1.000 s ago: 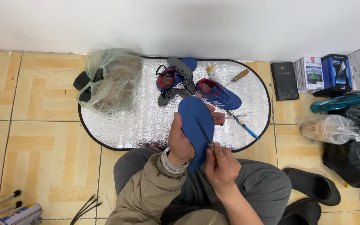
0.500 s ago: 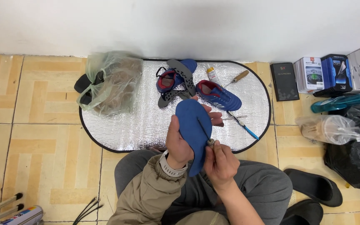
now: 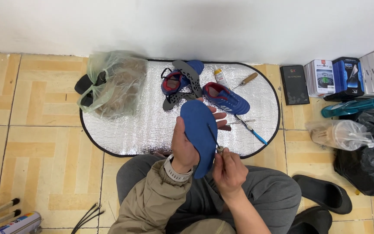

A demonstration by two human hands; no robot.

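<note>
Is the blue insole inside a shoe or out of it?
Out. The left hand holds the blue insole above the mat, apart from both shoes.

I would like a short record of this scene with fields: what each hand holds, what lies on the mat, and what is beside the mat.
left hand: holds a blue insole upright, fingers behind it
right hand: pinches a thin tool with a small brush-like tip against the insole
silver mat: two blue shoes, a dark insole, a small bottle, a wooden-handled awl, a plastic bag
right of mat: boxes, black bag, black slipper
</note>
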